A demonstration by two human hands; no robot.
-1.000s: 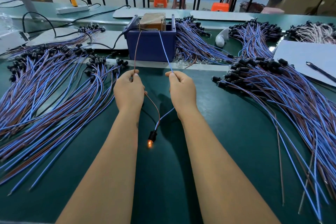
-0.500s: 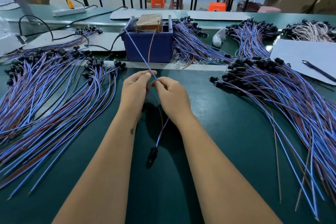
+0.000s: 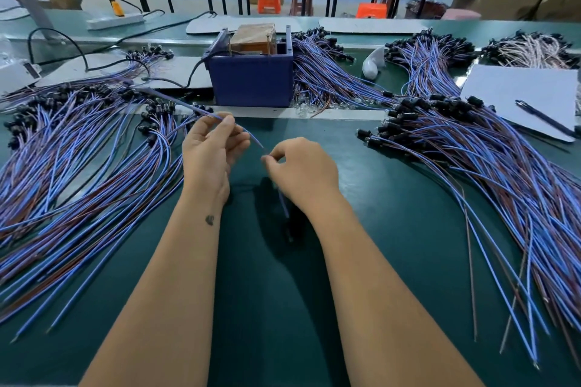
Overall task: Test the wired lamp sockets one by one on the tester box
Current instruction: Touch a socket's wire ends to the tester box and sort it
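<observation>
Socket (image 3: 290,229) hangs blurred at centre frame below my right hand (image 3: 301,171), which pinches its wires; my left hand (image 3: 209,148) pinches the blue wire (image 3: 251,135) just left of it; tester box (image 3: 251,80) sits upper centre, between wire piles (image 3: 78,166)

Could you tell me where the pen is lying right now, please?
In the head view, the pen lies far right on the white sheet, just beyond the right-hand pile of wired sockets.
</observation>
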